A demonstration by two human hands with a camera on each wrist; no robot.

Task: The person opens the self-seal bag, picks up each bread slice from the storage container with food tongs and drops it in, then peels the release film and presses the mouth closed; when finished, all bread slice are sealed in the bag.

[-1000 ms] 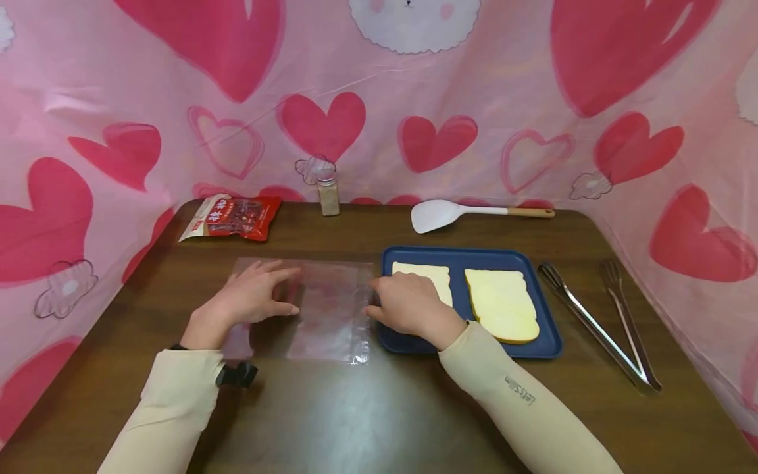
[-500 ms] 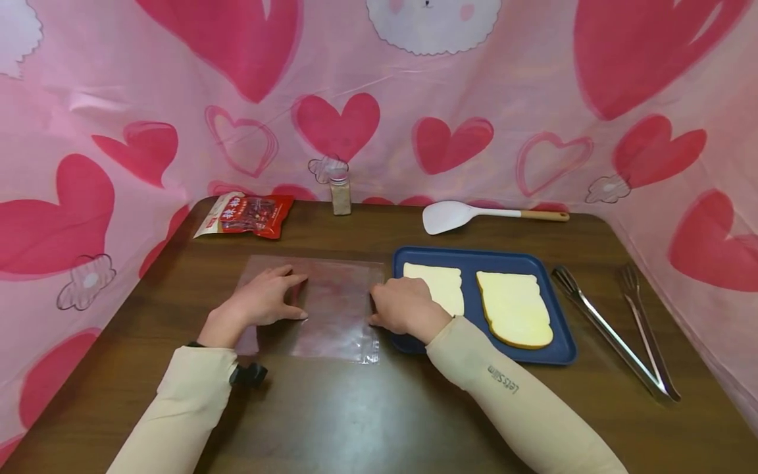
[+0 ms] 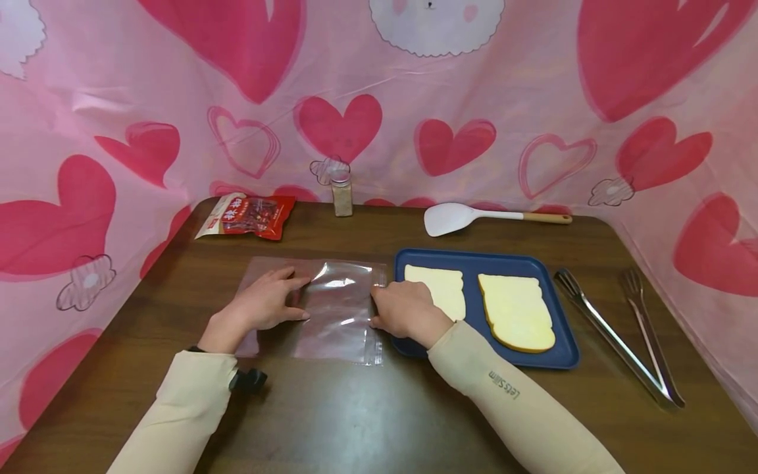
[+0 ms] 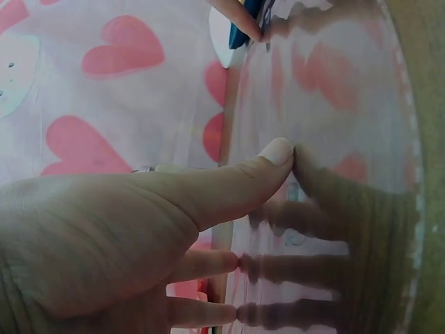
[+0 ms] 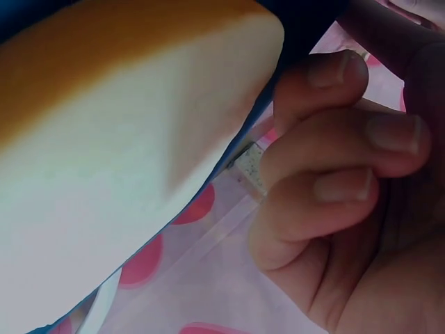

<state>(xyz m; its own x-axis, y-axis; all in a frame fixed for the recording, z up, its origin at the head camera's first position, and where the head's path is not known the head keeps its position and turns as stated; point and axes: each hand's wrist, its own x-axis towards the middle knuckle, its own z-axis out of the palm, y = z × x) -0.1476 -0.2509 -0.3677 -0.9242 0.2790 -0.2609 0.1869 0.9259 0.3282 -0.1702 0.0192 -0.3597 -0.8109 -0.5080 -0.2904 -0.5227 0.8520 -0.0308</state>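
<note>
Rests the left hand, fingers spread, on a clear plastic bag lying flat on the bench.
Touches the bag's right end with the right hand, three fingers curled; cannot tell whether thumb and index finger pinch it. Has a blue tray with two bread slices just beside the bag, partly behind the right hand, metal tongs right of the tray, and, along the back, a food packet, a seasoning jar and a wooden-handled spatula.
</note>
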